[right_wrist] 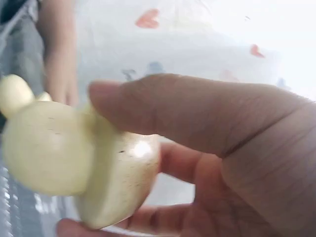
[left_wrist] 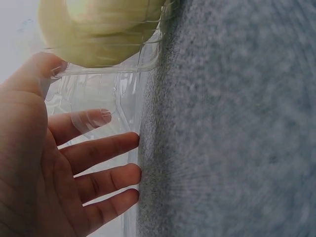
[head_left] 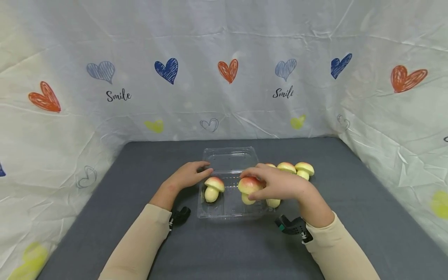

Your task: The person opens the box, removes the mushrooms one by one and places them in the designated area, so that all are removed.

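Note:
In the head view my right hand [head_left: 281, 184] grips a toy mushroom [head_left: 249, 186] with a red-topped yellow cap over the right part of a clear plastic box [head_left: 227, 212]. The right wrist view has thumb and fingers around the cap of this mushroom [right_wrist: 118, 173], its pale stem turned left. Another mushroom [head_left: 212, 189] lies in the box's left part. My left hand [head_left: 189, 175] is at the box's left side, fingers spread and holding nothing; in the left wrist view its thumb [left_wrist: 47, 64] is at the clear wall. One more mushroom [head_left: 273, 203] shows partly beneath my right hand.
Several mushrooms [head_left: 303, 169] stand on the dark grey table [head_left: 224, 249] behind my right hand. The box's clear lid [head_left: 231, 158] lies opened toward the back. A white cloth with printed hearts [head_left: 224, 97] hangs around the table.

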The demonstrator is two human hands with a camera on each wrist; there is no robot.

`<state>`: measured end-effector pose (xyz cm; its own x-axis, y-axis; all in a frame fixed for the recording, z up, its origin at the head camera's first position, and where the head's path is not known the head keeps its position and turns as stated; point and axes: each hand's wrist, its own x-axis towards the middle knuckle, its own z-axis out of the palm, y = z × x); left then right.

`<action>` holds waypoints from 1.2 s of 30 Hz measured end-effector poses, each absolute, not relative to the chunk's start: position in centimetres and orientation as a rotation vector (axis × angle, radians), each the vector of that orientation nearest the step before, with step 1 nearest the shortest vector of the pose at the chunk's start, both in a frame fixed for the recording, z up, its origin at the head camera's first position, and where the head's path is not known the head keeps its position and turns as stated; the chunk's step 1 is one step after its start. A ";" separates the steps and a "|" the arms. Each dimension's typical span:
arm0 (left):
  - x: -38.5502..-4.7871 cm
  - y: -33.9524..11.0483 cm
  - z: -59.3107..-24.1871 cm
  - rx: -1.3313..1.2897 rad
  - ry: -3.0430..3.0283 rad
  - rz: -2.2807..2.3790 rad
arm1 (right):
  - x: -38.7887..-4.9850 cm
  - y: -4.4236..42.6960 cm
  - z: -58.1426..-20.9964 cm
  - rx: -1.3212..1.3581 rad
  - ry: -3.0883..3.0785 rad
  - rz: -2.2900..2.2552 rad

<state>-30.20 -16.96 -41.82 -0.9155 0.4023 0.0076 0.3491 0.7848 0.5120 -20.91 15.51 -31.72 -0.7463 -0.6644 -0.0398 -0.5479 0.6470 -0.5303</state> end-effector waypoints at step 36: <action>-29.9 -16.5 -41.5 0.612 2.853 0.799 | -23.2 24.7 -30.4 -0.355 2.497 -0.912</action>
